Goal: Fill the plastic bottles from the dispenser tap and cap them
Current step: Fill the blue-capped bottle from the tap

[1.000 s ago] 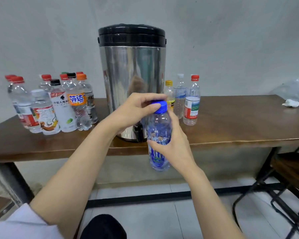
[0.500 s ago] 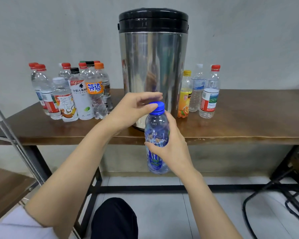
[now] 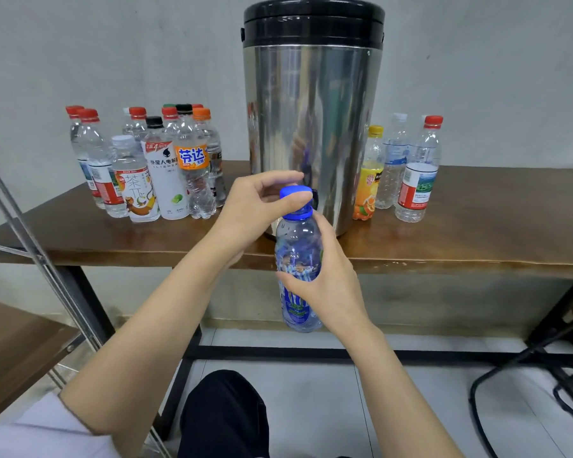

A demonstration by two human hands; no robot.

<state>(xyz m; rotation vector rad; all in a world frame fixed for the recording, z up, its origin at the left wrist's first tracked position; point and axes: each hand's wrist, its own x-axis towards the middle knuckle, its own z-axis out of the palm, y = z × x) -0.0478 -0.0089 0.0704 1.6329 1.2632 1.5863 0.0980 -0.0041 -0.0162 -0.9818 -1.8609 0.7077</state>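
Observation:
I hold a clear bottle with a blue label point(image 3: 299, 259) upright in front of the table edge. My right hand point(image 3: 328, 279) grips its body from the right. My left hand point(image 3: 262, 206) pinches its blue cap point(image 3: 295, 193) between thumb and fingers. The steel dispenser point(image 3: 311, 127) with a black lid stands right behind; its tap is mostly hidden by the cap and my fingers. A group of capped bottles point(image 3: 153, 166) stands on the table's left. To the dispenser's right stand three more bottles point(image 3: 401, 166).
The brown wooden table point(image 3: 477, 233) runs across the view. A metal shelf frame point(image 3: 40, 252) with a wooden board stands at the left. Black chair legs point(image 3: 523, 371) are at the lower right. My dark-trousered knee point(image 3: 225, 414) is below.
The view has shifted, so the dispenser and bottles sit further right and higher in frame. My hands keep the same hold on the bottle and cap; the left fingers have turned slightly round the cap.

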